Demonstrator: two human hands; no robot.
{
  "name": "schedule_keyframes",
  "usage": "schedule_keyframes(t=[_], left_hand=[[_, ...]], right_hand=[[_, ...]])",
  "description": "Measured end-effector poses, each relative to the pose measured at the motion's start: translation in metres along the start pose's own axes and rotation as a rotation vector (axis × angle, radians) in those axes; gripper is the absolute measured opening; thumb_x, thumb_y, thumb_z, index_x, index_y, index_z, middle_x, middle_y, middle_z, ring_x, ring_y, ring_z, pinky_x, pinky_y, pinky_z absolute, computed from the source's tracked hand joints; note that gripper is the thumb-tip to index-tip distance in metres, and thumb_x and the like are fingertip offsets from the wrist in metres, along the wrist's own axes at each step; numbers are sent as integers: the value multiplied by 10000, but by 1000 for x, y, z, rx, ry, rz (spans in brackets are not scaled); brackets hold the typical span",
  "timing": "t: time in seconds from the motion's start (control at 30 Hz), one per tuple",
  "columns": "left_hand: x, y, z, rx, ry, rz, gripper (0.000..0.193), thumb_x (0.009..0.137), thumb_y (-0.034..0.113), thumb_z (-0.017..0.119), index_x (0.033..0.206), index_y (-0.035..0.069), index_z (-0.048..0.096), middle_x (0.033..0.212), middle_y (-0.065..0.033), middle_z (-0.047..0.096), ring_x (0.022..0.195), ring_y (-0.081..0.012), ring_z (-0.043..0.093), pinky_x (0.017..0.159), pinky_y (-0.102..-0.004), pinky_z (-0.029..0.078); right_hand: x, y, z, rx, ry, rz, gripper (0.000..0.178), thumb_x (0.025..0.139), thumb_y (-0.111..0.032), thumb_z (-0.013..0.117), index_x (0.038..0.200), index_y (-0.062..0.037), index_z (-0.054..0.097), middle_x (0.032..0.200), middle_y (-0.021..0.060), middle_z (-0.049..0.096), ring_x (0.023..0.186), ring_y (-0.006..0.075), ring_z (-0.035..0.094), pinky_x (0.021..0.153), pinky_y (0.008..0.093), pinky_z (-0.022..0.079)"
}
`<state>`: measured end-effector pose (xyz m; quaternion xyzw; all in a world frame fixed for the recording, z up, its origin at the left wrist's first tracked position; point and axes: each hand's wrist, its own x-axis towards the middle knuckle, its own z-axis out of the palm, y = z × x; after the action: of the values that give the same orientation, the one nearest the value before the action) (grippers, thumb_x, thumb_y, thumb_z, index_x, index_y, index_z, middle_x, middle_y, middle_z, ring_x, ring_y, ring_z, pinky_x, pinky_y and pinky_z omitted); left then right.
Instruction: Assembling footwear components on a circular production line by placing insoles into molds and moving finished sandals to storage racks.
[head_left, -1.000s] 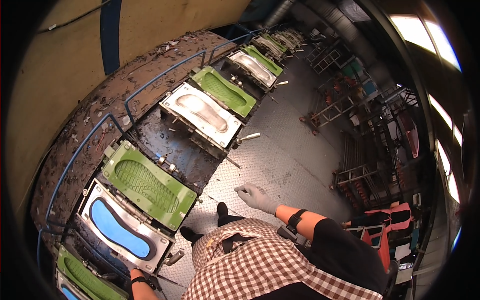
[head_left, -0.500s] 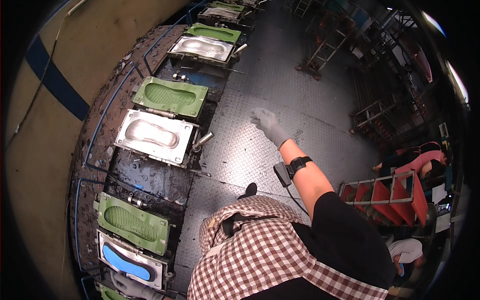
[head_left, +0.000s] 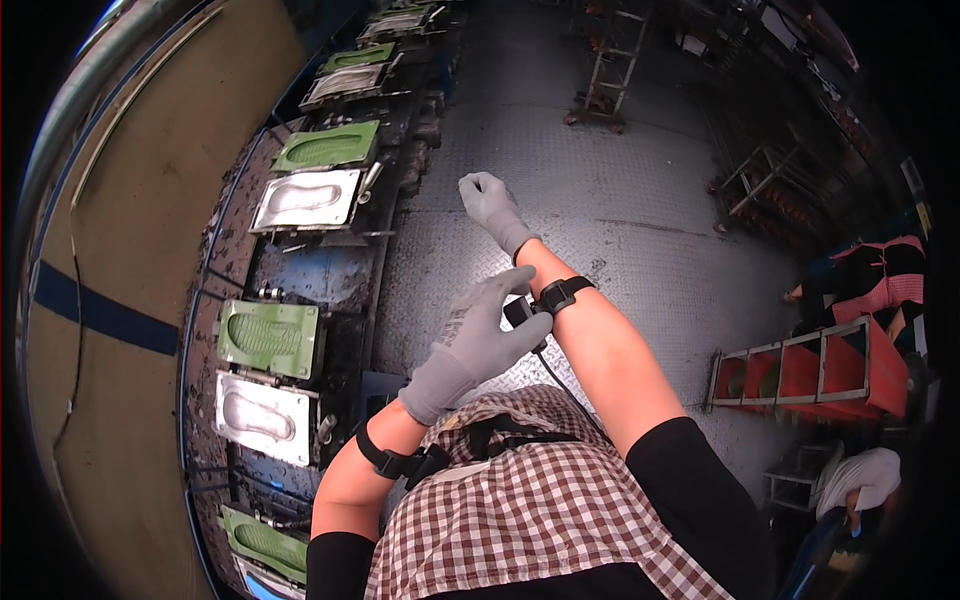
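Observation:
Both my hands wear grey gloves. My left hand [head_left: 470, 335] reaches across to my right forearm. Its thumb and fingers close around a small black box [head_left: 518, 311] on a black wrist strap [head_left: 562, 293], from which a thin cable hangs. My right hand [head_left: 490, 205] is held out over the floor, fingers curled into a loose fist with nothing visible inside. To the left, an opened sole mould shows a green half [head_left: 268, 338] with a ribbed footprint and a silver half [head_left: 262, 415] with a smooth hollow. Part of a blue sole [head_left: 268, 582] shows in the lower-left mould.
More moulds, such as a green half [head_left: 328, 147] and silver half [head_left: 308, 200], line the left side. Blue rails and a tan wall [head_left: 120, 270] stand beyond. A red-panelled rack [head_left: 800, 370], metal trolleys and two people are at the right, over a ridged metal floor [head_left: 640, 240].
My left hand has left the mould with the blue sole and come to the box on my right forearm. My right fingers have curled. The view has shifted, moving the moulds.

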<state>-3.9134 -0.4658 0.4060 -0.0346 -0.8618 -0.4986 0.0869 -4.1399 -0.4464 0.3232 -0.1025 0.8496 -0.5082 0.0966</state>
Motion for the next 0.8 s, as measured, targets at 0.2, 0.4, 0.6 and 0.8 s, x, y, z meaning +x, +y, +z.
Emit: schedule_keyframes(t=[0.2,0.4,0.6,0.8], left_hand=[[104,8,85,-349,-226,-164,580,830,198,787,1310,-45,570,1070,-121,710,938,-143,670,850,-290,543],[199,-3,111,-472,-457,-282,470,816,148,781,1185,-50,567,1002,-99,702,931,-155,675,877,-303,547],[310,-36,116,-327,-462,-196,406,810,172,768,1095,-50,582,969,-126,696,895,-174,670,842,-334,554],[448,-81,103,-357,-651,-177,333,780,196,800,968,-23,634,909,-107,692,896,-161,650,843,-325,543]], right_hand=[[64,67,-105,-324,230,32,299,978,-330,526,1102,-133,713,1141,139,713,1109,373,656,937,450,509],[125,124,-155,-812,251,-63,275,980,-357,530,1086,-175,707,1125,93,701,1094,297,656,915,501,463],[230,138,-189,-1023,170,44,265,974,-329,535,1097,-164,703,1136,95,698,1104,286,654,914,504,448],[359,135,-213,-984,306,144,241,960,-302,557,1048,-146,719,1119,103,706,1120,301,656,920,518,453]])
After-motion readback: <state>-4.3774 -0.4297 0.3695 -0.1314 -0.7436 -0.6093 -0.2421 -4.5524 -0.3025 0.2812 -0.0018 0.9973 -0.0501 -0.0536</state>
